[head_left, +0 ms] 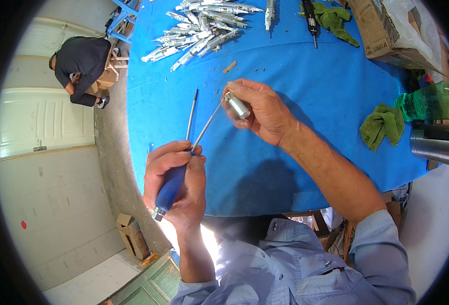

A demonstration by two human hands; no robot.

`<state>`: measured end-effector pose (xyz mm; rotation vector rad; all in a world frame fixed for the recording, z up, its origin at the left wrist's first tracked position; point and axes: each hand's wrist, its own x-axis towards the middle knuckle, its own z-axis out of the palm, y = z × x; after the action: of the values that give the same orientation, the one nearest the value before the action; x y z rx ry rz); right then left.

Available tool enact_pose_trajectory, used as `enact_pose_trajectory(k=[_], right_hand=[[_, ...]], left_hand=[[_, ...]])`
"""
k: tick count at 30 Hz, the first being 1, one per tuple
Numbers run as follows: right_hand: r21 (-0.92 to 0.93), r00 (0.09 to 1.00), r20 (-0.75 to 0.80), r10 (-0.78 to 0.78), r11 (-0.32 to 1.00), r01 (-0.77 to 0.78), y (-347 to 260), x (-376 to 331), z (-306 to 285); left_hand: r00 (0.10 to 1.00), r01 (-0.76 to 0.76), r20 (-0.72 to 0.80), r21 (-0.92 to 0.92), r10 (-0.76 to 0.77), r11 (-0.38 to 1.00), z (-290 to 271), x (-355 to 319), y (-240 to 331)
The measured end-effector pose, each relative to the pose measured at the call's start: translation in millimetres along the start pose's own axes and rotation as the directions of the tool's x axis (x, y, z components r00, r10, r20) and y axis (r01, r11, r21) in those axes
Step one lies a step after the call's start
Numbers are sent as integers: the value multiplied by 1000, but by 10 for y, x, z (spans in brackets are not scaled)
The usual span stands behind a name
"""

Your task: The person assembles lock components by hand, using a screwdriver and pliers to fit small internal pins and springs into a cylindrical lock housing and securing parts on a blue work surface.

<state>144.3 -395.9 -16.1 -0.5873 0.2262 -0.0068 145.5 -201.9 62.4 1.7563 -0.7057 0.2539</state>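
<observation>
My left hand (176, 173) is closed around a screwdriver with a blue handle (171, 187). Its thin shaft (207, 125) slants up to the right, and the tip meets or nearly meets the end of a small silver metal cylinder (237, 105). A second thin metal rod with a dark tip (192, 113) rises from behind the fingers of that hand; its lower end is hidden, so I cannot tell whether it is gripped. My right hand (262, 109) pinches the cylinder between thumb and fingers above the blue table cover (306, 168).
A heap of silver metal parts (199, 33) lies at the far left. Beyond my right hand lie one separate part (270, 15), a black screwdriver (311, 23) and a green cloth (335, 20). Rightward are a cardboard box (387, 46), another cloth (382, 126) and a green bottle (433, 101). A person (84, 63) sits bent over.
</observation>
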Motion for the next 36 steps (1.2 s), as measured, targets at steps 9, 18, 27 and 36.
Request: enact_pose_trajectory(k=[9,18,27,36], right_hand=[[-7,1000,-19,2,1000,-3,-2,-3,17],[-39,996,-58,-63,997,61,51,17,32],[-72,999,-18,-49,996,48,54,1,8],[-203,991,-91,-101,976,80,-64,-154,42]], left_hand=[[999,-17,27,17,16,1000,10,0,-33],[994,-112,43,192,105,975,66,-27,0],[990,-135,-8,199,140,971,-134,-107,152],[983,-124,-83,352,162,928,-717,-484,-152]])
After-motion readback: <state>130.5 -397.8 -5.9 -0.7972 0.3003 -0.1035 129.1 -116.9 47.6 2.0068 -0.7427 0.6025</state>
